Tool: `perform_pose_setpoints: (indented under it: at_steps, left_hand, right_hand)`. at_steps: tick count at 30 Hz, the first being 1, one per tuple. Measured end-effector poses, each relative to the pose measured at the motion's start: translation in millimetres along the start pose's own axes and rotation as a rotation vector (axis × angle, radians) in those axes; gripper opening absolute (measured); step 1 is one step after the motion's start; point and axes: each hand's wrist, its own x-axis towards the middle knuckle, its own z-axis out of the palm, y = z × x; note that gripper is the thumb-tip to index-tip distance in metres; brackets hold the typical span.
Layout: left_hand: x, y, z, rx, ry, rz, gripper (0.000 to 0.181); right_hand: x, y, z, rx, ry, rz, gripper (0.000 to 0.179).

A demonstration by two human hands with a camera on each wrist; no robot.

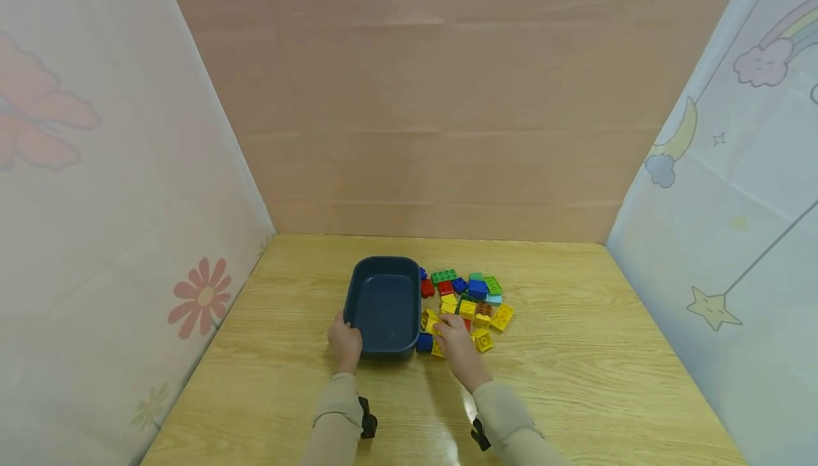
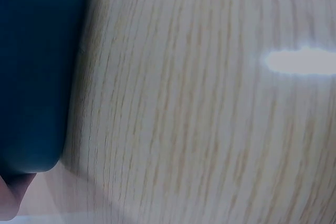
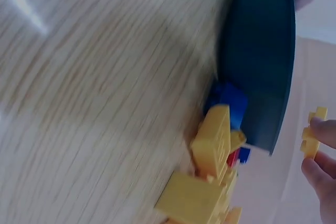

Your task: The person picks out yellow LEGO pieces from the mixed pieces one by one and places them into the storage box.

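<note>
A dark blue-green plastic bin (image 1: 386, 310) sits on the wooden table, left of a pile of toy building bricks. My left hand (image 1: 346, 342) grips its left side near the front corner; only a bit of that hand (image 2: 9, 199) appears in the left wrist view. Between thumb and fingertips, my right hand (image 1: 461, 349) pinches a yellow building brick (image 3: 312, 135), raised above the pile beside the bin. Close under it lie a blue brick (image 1: 424, 342) against the bin's wall and several yellow bricks (image 3: 212, 142).
More bricks spread right of the bin: green (image 1: 444, 276), red (image 1: 427, 288), blue (image 1: 477, 289), brown (image 1: 485, 309) and yellow (image 1: 502, 317). Printed cloth walls stand left and right, and a tan panel (image 1: 441, 168) rises behind the table (image 1: 575, 366).
</note>
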Motion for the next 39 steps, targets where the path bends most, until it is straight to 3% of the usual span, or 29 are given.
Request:
perform_pose_setpoints:
  at_steps: [5,9,10,12,15,18,22,24,30,39]
  left_hand:
    - [-1.7,0.0,0.7,-0.006,0.018,-0.005,0.043]
    - [-2.0,-0.1,0.1,-0.008,0.017,-0.004,0.042]
    - [-2.0,-0.2,-0.1,-0.009,0.015,-0.007,0.042]
    - [-2.4,-0.2,-1.0,-0.008,0.015,-0.005,0.042]
    - [-2.8,0.4,-2.6,-0.006,0.011,-0.007,0.042]
    - [-3.0,1.0,-3.4,-0.001,0.006,-0.008,0.043]
    - [-2.9,1.7,-3.4,0.000,0.008,-0.005,0.041]
    - [-2.7,2.0,-3.0,0.000,0.015,-0.005,0.040]
    - [-2.1,0.5,-1.8,-0.002,0.032,0.008,0.039]
    - [-5.1,1.9,-1.6,0.024,0.017,-0.004,0.041]
  right_hand:
    - [7.2,-12,19,0.017,0.002,-0.146,0.013]
    - [4.7,-7,41,0.186,0.003,-0.202,0.008]
    - [1.4,2,55,0.250,0.003,-0.211,0.010]
    - [0.0,5,62,0.309,-0.068,-0.188,0.015]
    - [4.8,-1,61,0.213,-0.149,-0.174,0.013]
    - [16.8,-19,44,-0.030,-0.204,-0.201,0.008]
    - [29.7,-30,36,-0.192,-0.337,-0.173,0.006]
    - [35.9,-32,34,-0.192,-0.427,-0.135,0.007]
    - [49.5,-33,34,-0.119,-0.578,-0.042,0.010]
    - [54.4,-34,35,0.009,-0.682,0.036,0.022]
